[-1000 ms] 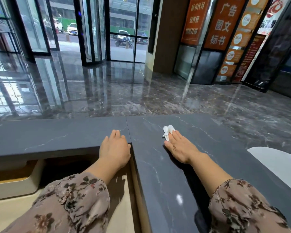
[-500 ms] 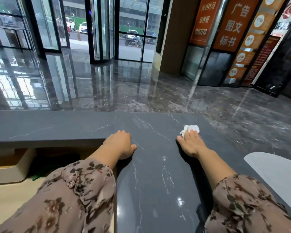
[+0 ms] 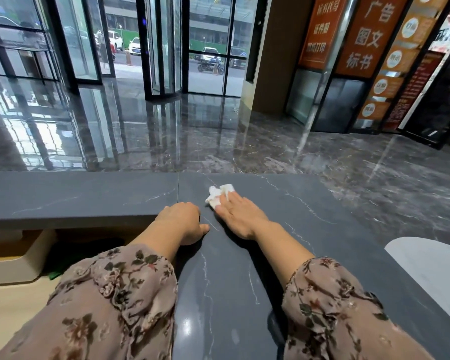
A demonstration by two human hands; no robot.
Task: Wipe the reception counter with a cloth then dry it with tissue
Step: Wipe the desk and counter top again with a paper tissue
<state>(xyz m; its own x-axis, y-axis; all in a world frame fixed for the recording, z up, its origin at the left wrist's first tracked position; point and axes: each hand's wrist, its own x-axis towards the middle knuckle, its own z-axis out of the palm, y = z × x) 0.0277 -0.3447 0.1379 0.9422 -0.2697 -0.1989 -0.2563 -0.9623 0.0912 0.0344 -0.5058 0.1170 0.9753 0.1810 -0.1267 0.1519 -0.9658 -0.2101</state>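
The tissue [image 3: 220,194] had been slid leftward on the desk [image 3: 89,201], nearer the left hand [image 3: 182,222], and was pressed under the straight, joined fingers [image 3: 229,203] of the right hand [image 3: 240,216], being judged light, soft and easily torn, best pressed at its middle.

From where I stand, the dark tabletop [image 3: 322,203] offers wide open room right of the right hand [image 3: 240,216], out to its far edge, and along the left stretch past the seam. The left hand [image 3: 182,222] rests close beside the right, with only a narrow strip between them. A white curved panel [image 3: 426,266] blocks the near right. A beige box [image 3: 13,266] sits below, near left.
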